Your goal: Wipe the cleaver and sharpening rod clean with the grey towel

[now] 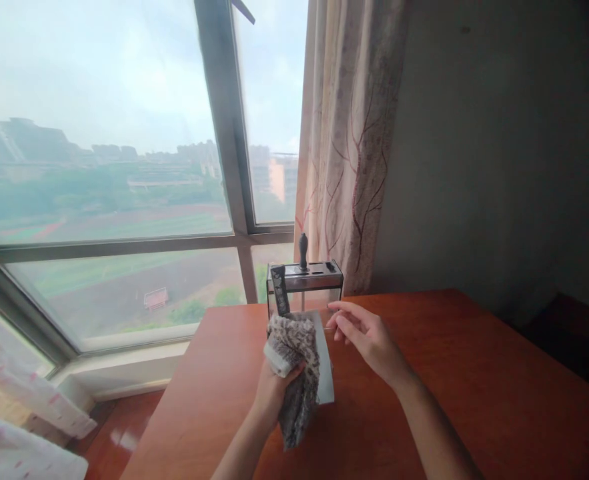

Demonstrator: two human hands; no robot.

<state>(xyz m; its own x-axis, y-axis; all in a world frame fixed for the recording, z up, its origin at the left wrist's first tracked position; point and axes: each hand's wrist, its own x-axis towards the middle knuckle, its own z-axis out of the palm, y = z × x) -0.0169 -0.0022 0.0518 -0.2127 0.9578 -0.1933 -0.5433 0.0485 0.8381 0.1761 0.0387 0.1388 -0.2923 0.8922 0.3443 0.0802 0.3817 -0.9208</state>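
Observation:
My left hand [270,393] is closed around a bunched, fuzzy grey-brown cloth [299,347], which is wrapped over what looks like a broad knife. The knife's pale flat blade [325,373] shows along the right side of the cloth. A dark, patterned handle [279,292] sticks up above it. To the right of the blade, my right hand [367,337] hovers with loosely bent fingers apart, its fingertips close to the blade's edge; I see nothing held in it. Just behind stands a clear-sided knife block [319,272] with slots in its top.
A dark-handled tool [303,252] stands upright in the knife block. The reddish-brown wooden table [449,373] extends right. Beyond its left edge are the window frame [224,120] and a low sill [124,380]. A patterned curtain [349,147] hangs behind the table.

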